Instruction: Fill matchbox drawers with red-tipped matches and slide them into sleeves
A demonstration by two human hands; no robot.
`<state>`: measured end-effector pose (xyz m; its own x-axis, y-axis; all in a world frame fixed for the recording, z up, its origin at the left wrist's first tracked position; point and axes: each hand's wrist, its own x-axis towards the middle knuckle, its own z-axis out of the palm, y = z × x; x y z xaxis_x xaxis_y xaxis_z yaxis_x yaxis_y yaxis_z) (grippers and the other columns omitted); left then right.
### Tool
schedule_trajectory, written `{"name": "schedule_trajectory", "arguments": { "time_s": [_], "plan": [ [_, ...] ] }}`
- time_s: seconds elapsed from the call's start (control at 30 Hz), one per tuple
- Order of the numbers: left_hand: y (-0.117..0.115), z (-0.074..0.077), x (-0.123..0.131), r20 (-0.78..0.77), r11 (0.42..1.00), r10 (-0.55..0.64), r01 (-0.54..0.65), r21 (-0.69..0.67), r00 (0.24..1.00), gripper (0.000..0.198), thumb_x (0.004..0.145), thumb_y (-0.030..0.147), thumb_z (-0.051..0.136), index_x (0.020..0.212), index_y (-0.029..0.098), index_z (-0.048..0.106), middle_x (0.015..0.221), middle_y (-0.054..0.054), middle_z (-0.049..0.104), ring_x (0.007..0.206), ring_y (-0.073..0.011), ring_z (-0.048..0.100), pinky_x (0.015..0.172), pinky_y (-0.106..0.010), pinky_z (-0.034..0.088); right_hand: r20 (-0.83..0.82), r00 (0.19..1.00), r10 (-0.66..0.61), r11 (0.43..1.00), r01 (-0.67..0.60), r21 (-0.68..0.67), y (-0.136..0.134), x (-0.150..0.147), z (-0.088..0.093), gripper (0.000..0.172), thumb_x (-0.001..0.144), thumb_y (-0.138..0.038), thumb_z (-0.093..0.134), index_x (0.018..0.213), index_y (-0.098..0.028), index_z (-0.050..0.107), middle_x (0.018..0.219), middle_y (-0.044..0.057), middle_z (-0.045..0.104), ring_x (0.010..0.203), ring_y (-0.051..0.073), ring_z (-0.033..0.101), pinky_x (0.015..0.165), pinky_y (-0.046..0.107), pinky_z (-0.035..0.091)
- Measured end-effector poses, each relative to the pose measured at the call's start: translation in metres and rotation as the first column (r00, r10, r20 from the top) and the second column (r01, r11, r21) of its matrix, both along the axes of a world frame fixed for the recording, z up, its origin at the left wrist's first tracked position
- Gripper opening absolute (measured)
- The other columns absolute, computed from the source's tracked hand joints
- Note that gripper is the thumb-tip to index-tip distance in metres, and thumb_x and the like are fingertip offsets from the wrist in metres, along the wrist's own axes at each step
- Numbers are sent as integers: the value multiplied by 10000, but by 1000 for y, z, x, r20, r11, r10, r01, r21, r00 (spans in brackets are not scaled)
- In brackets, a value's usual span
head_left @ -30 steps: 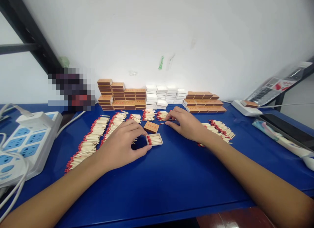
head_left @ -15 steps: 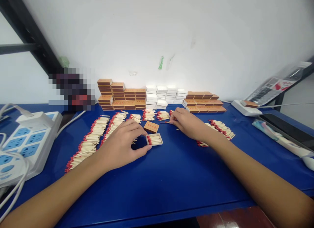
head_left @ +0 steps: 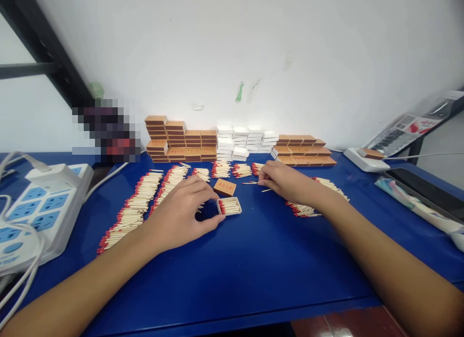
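Observation:
My left hand (head_left: 183, 213) grips the left end of a white matchbox tray (head_left: 239, 207) between thumb and fingers. Red-tipped matches (head_left: 230, 206) lie side by side in it, heads to the left. Just behind the tray sits an orange matchbox sleeve (head_left: 224, 187). Off to the right, my right hand (head_left: 281, 180) pinches the right end of a single match (head_left: 249, 183), its red head pointing left, low over the table. Another match (head_left: 266, 190) lies by those fingertips. Piles of matches (head_left: 302, 210) lie under and beside the right forearm.
Orange matchboxes (head_left: 192, 155) and white trays (head_left: 239, 154) are stacked along the wall. Long rows of matches (head_left: 126, 213) lie left on the blue table (head_left: 232, 279). A power strip (head_left: 47, 211) with cables stands left; a black phone (head_left: 424, 192) and white device (head_left: 364, 160) lie right.
My right hand has shifted slightly right, with the pinched match moving right as well. My left hand and the tray stay nearly where they were.

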<state>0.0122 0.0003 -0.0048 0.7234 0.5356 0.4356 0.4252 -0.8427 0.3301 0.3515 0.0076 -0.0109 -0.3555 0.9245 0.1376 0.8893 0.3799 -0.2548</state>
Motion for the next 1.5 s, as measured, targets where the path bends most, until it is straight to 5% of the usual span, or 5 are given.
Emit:
{"name": "schedule_trajectory", "arguments": {
  "time_s": [0.33, 0.67, 0.97, 1.23, 1.5],
  "plan": [
    [-1, 2, 0, 3, 1000, -2, 2, -20, 1000, 189, 968, 370, 772, 1099, 233, 780, 1050, -72, 777, 1077, -280, 698, 1019, -474, 577, -87, 994, 72, 997, -70, 29, -11, -18, 11, 198, 1065, -311, 527, 899, -236, 606, 1004, 111, 669, 959, 278, 610, 825, 415, 505],
    [1, 0, 0, -3, 1000, 3, -3, -3, 1000, 190, 976, 377, 769, 1092, 226, 778, 1052, -76, 779, 1096, -287, 696, 1038, -483, 567, -66, 994, 82, 993, -76, 87, -8, -21, 0, 84, 1048, -290, 590, 993, -232, 615, 1062, 116, 645, 1043, 303, 589, 882, 439, 496],
    [0, 1, -1, -9, 1000, 6, -6, 0, 1000, 178, 977, 380, 764, 1080, 235, 770, 1047, -70, 778, 1078, -282, 691, 1033, -486, 565, -94, 993, 76, 996, -71, 54, -8, -26, 0, 182, 1084, -272, 503, 921, -242, 577, 1012, 112, 638, 1011, 298, 574, 878, 448, 493],
    [0, 0, 0, 9, 999, 20, -20, 38, 1000, 166, 975, 359, 770, 1066, 220, 759, 1025, -62, 772, 1039, -273, 676, 981, -464, 568, -268, 953, 139, 987, -154, -38, -38, -61, 21, 181, 1120, -346, 534, 997, -253, 629, 1048, 81, 682, 1004, 259, 602, 859, 401, 501],
    [0, 0, 0, -11, 1000, 5, -5, -7, 1000, 181, 975, 369, 762, 1087, 227, 770, 1046, -76, 777, 1062, -289, 689, 1031, -507, 564, -272, 949, 158, 987, -155, 32, -44, -77, 13, 120, 1090, -239, 570, 977, -249, 611, 1037, 80, 673, 979, 249, 610, 845, 396, 511]
  ]
}}
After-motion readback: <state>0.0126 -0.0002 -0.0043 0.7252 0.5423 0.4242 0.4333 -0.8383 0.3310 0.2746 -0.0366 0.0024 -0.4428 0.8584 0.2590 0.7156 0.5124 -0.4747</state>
